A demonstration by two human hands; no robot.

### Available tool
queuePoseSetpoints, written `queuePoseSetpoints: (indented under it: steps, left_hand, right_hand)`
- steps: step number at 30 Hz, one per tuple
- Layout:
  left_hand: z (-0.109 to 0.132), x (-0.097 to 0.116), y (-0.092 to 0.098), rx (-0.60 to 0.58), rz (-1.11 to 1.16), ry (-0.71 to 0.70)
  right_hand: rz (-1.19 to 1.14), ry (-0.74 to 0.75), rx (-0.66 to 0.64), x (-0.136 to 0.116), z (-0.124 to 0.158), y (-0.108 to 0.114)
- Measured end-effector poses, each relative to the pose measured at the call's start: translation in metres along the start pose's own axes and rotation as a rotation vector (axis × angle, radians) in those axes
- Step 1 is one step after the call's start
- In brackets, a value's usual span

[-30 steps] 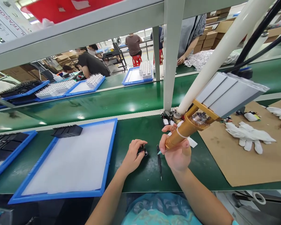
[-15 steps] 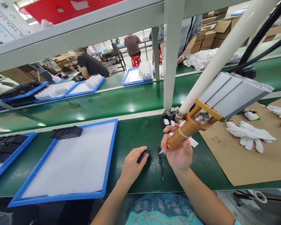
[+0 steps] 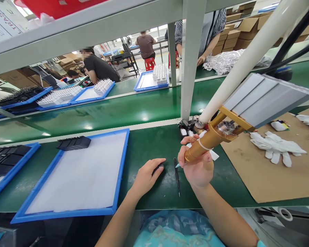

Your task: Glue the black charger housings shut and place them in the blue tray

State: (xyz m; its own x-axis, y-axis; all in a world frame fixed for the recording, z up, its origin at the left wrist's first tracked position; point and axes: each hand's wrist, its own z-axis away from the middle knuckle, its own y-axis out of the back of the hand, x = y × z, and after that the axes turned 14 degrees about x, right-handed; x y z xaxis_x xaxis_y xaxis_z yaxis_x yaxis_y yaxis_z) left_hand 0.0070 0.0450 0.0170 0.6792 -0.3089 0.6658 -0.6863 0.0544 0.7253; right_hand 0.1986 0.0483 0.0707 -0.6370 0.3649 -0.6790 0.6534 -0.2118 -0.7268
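My right hand (image 3: 197,166) is wrapped round the lower end of a gold cylindrical tool (image 3: 202,146). A grey ribbed metal block (image 3: 266,99) extends from the tool's upper end, and a light-blue tip shows by my fingers. On the green bench, my left hand (image 3: 147,175) curls around a small black part (image 3: 158,168), its thumb and fingers at either side; most of the part is hidden under them. Between my hands lie black tweezers (image 3: 176,177). A white piece (image 3: 214,156) sits behind the right hand, partly covered.
To the left, a blue-rimmed tray (image 3: 116,178) holds a row of black parts (image 3: 74,143); another tray (image 3: 14,178) is beside it. White gloves (image 3: 278,147) lie on cardboard (image 3: 242,171) at right. A white pole (image 3: 229,79) and shelf post (image 3: 187,68) stand ahead. People work beyond.
The tool's ribbed block has shifted slightly to the right and down in view. My left fingers now cover more of the small black part. The view itself has moved a little.
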Motion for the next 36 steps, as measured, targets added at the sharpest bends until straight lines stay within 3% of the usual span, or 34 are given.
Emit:
queuePoseSetpoints:
  steps: [7,11,14,19,21,23,29,36]
  left_hand:
    - [-0.001,0.002,0.001,-0.036,-0.264,-0.095]
    - [0.001,-0.001,-0.001,-0.032,-0.241,-0.065]
    - [0.003,-0.003,-0.003,0.027,0.004,0.100]
    - [0.006,0.004,-0.005,0.082,1.011,0.664]
    - [0.007,0.009,-0.005,0.066,1.333,0.779]
    - [0.007,0.015,-0.004,0.068,1.515,0.810]
    - [0.006,0.018,-0.003,0.071,1.632,0.755]
    - [0.007,0.016,0.000,0.091,1.547,0.695]
  right_hand:
    - [-0.021,-0.008,-0.008,-0.002,0.000,-0.001]
    - [0.003,0.005,0.006,-0.002,0.000,-0.002]
    - [0.016,0.018,0.025,-0.002,-0.001,-0.002]
    - [0.019,0.054,0.036,-0.002,-0.003,-0.002]
    - [0.017,0.066,0.035,-0.002,-0.004,-0.001]
    - [0.030,0.072,0.045,-0.002,-0.004,-0.001]
    - [0.051,0.078,0.065,-0.001,-0.005,-0.001]
    - [0.036,0.080,0.070,-0.002,-0.006,-0.001]
